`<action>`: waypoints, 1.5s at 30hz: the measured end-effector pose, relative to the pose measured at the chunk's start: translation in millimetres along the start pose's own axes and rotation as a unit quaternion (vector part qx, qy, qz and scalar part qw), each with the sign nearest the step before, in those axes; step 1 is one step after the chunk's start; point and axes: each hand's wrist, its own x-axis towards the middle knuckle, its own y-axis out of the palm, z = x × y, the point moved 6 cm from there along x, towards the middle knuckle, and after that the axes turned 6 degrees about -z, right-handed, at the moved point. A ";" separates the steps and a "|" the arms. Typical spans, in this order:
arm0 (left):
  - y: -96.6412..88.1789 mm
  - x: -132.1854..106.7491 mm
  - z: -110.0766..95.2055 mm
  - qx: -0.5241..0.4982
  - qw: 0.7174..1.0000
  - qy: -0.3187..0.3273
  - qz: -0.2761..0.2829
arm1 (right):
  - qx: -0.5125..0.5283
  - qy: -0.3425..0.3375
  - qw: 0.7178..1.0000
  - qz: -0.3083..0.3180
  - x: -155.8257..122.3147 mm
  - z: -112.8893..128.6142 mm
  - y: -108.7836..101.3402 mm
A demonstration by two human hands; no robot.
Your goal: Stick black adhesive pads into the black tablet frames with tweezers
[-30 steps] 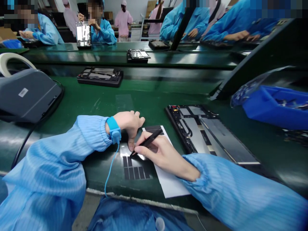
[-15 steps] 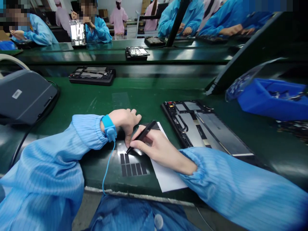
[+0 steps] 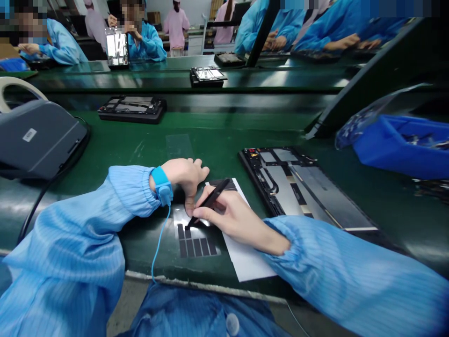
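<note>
So the left hand (image 3: 183, 180) is resting on the green counter (image 3: 217, 146), loosely curled and not gripping anything, with its index finger pointing down onto the edge of a white sheet (image 3: 245, 257). That sheet has rows of small black strips (image 3: 194, 247) on it, and there's a glossy patch just above them. The right hand (image 3: 228, 217) is pinching a slim black pointed tool (image 3: 210, 200), maybe tweezers, between thumb and fingers like a pen, and its tip is right at the top of the strips. Can't really tell if it's got hold of a strip. A blue wrist strap (image 3: 160, 182) sits on the left wrist, with a thin blue cord (image 3: 157, 243) dropping off the counter edge. Just right of the sheet is an opened tablet frame (image 3: 298, 187) lying flat, and beyond that there's a blue plastic bin (image 3: 400, 150). A grey case (image 3: 38, 135) sits over on the left, and another tablet frame (image 3: 131, 109) lies further up the counter.
</note>
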 end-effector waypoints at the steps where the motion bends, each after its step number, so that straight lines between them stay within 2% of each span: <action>1: 2.0 -0.2 0.0 0.021 1.000 -0.001 0.019 | 0.019 0.009 1.000 -0.002 0.6 2.1 -1.2; 4: 1.7 -6.0 -3.1 0.118 0.990 0.003 0.083 | 0.037 0.003 0.999 -0.021 4.0 19.7 -17.8; 6: -6.4 -11.7 -5.5 0.135 0.986 0.001 0.094 | 0.000 -0.031 0.998 -0.063 5.8 36.2 -44.4; 8: -15.7 -15.9 -7.5 0.129 0.987 -0.006 0.092 | -0.062 -0.061 0.988 -0.124 5.4 46.1 -80.4; 9: -20.8 -16.0 -9.6 0.117 0.991 -0.008 0.072 | -0.094 -0.068 0.981 -0.153 4.4 46.1 -99.1; 11: -29.5 -12.5 -19.2 0.065 0.998 0.008 -0.012 | -0.143 -0.064 0.968 -0.193 2.5 35.1 -131.8; 12: -31.9 -10.0 -26.6 0.027 0.997 0.028 -0.072 | -0.153 -0.051 0.966 -0.199 2.3 24.7 -143.6; 14: -28.7 -6.9 -44.6 -0.057 0.976 0.097 -0.184 | -0.136 -0.002 0.974 -0.181 3.7 -1.5 -155.1; 15: -22.2 -6.4 -53.2 -0.086 0.962 0.137 -0.221 | -0.115 0.026 0.980 -0.161 4.9 -14.4 -155.0; 17: -3.1 -6.2 -65.7 -0.117 0.940 0.200 -0.250 | -0.074 0.073 0.987 -0.120 7.0 -33.7 -146.9; 19: 14.5 -6.5 -68.8 -0.141 0.933 0.219 -0.249 | -0.064 0.098 0.988 -0.103 8.4 -42.8 -137.0; 21: 23.7 -8.3 -66.6 -0.150 0.933 0.217 -0.245 | -0.074 0.111 0.985 -0.111 9.2 -45.4 -131.2; 32: 19.6 -15.0 -66.8 -0.101 0.936 0.247 -0.228 | -0.112 0.098 0.971 -0.186 13.2 -42.8 -134.0; 45: 21.7 -15.0 -67.1 -0.074 0.935 0.265 -0.223 | -0.096 0.094 0.973 -0.189 15.8 -41.1 -134.3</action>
